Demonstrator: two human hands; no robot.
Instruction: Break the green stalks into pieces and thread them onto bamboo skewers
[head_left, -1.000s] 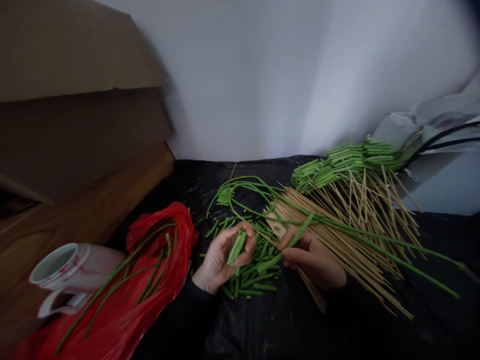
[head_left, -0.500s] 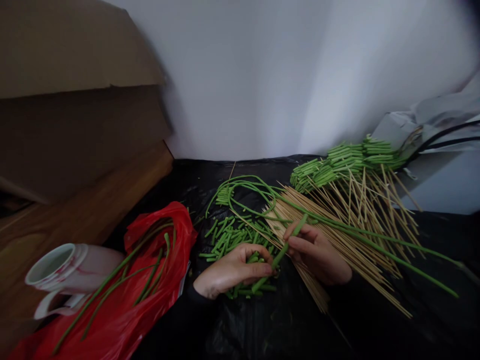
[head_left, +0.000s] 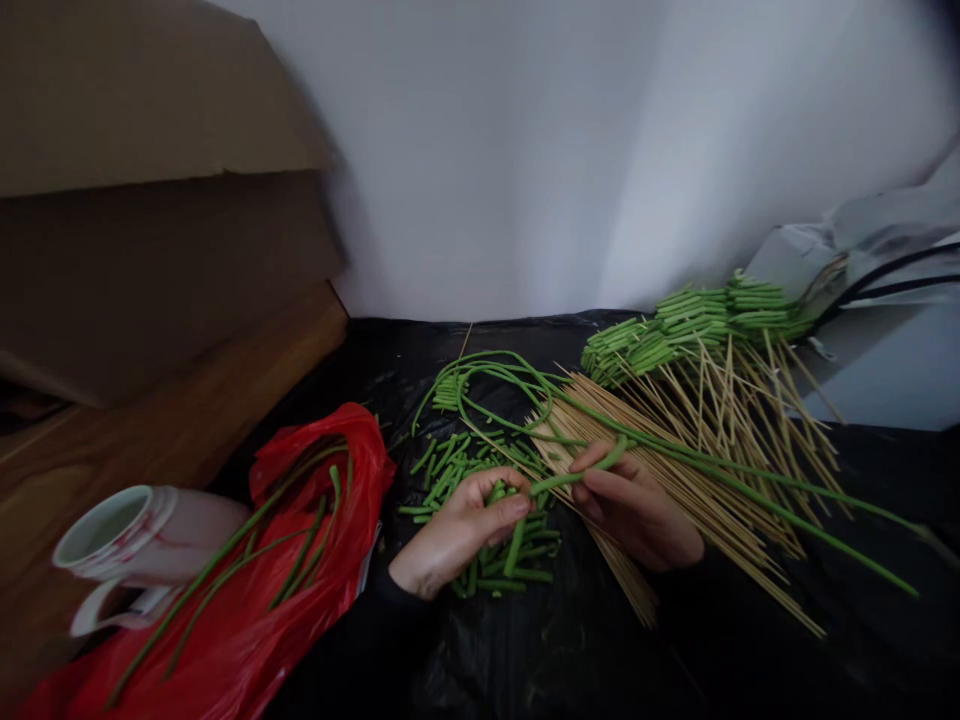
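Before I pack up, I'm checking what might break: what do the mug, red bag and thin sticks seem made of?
Mug: probably glazed ceramic, by its pale, smooth, softly shining sides.
Red bag: thin glossy plastic, by its creases and highlights.
Thin sticks: likely bare bamboo, perhaps wood, by their matt straw colour.

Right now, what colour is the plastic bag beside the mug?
The plastic bag is bright red, best seen in the head view.

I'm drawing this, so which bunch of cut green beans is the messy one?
The loose pile by the left hand: its pieces point all ways, while those in the big stack by the wall and the small row lie side by side.
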